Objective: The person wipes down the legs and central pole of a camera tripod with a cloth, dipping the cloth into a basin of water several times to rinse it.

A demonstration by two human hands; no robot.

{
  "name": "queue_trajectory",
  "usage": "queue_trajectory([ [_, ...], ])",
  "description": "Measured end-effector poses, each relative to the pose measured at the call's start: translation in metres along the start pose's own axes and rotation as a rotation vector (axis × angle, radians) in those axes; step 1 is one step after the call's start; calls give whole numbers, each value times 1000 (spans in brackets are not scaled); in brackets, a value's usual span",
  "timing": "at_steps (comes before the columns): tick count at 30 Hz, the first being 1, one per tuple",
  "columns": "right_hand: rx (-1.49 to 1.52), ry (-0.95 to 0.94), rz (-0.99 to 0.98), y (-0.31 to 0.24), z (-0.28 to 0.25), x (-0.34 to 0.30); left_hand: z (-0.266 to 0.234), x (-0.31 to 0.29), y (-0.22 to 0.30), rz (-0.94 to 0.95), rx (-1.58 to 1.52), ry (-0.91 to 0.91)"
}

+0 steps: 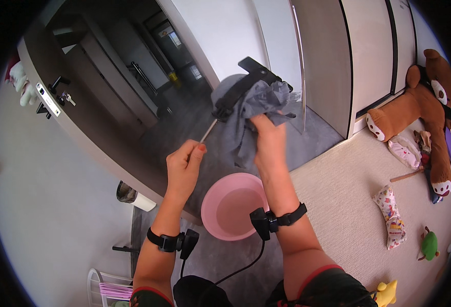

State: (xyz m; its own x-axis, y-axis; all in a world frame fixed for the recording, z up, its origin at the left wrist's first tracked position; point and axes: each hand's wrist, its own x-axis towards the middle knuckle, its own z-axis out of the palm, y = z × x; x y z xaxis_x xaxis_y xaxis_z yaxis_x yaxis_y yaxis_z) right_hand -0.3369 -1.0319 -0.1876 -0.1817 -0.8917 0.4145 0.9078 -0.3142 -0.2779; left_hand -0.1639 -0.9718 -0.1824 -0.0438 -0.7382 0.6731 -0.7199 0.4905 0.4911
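Note:
Over the grey floor I hold up a mop-like tool with a long black head point(234, 97) and a thin metal rod point(208, 131). My left hand point(183, 162) is closed around the rod below the head. A crumpled grey cloth point(258, 102) hangs over the head, and its loose end droops downward. My right hand point(267, 135) grips this cloth from below at the head's right side; some of its fingers are hidden in the folds. Beneath both hands stands a round pink basin point(212, 192), which seems to hold water.
An open dark door point(82, 110) with keys in its lock is at left, near a small bin point(142, 200). At right are a beige carpet point(333, 204), a brown plush bear point(422, 110), a patterned pouch point(389, 217) and a green toy point(429, 244). A cabinet point(371, 51) stands behind.

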Motion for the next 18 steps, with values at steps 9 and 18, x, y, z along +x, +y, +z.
queue_trajectory([
  [9, -471, -256, 137, 46, -12, -20, -9, 10, -5, 2, 96, 49],
  [18, 288, -8, 192, 56, 7, -41, -12, -2, -22, -58, 124, 67],
])
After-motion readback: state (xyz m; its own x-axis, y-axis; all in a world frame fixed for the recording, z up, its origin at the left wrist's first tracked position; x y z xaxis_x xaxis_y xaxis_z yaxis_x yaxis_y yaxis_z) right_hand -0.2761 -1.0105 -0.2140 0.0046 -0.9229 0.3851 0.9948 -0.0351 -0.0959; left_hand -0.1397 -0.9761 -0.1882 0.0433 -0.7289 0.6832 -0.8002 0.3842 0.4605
